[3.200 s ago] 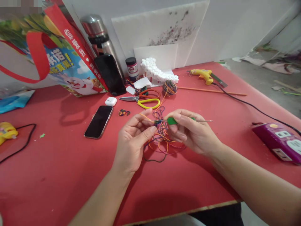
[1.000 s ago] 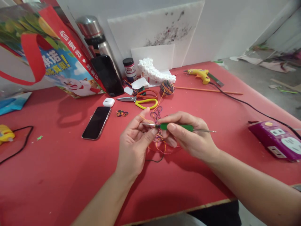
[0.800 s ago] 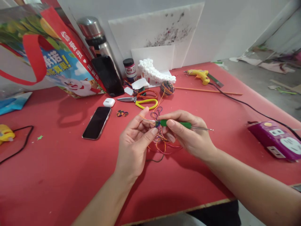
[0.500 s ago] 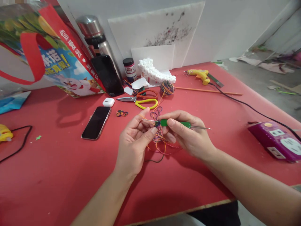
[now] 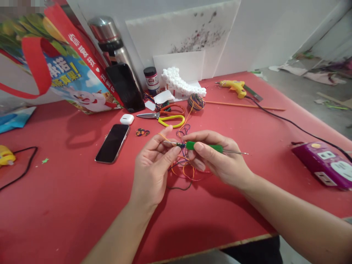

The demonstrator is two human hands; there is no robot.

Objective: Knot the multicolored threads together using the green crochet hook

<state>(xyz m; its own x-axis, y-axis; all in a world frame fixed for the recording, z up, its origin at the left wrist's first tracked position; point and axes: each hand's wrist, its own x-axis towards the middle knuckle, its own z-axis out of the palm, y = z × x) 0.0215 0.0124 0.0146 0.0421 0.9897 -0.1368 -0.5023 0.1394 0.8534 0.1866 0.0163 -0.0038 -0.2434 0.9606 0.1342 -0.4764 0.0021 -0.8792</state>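
Red counter carries a bag printed "你爱我"; left grip pinches yarn piece, right grip wraps green-handled hook.

On my feed, the left hand hides part of the small dark yarn piece (I can't make out its stitches). The left edge cuts off the printed bag and a yellow tool; the right edge clips the purple socket box. At upper right, floor scraps blur; the jar label is unreadable.
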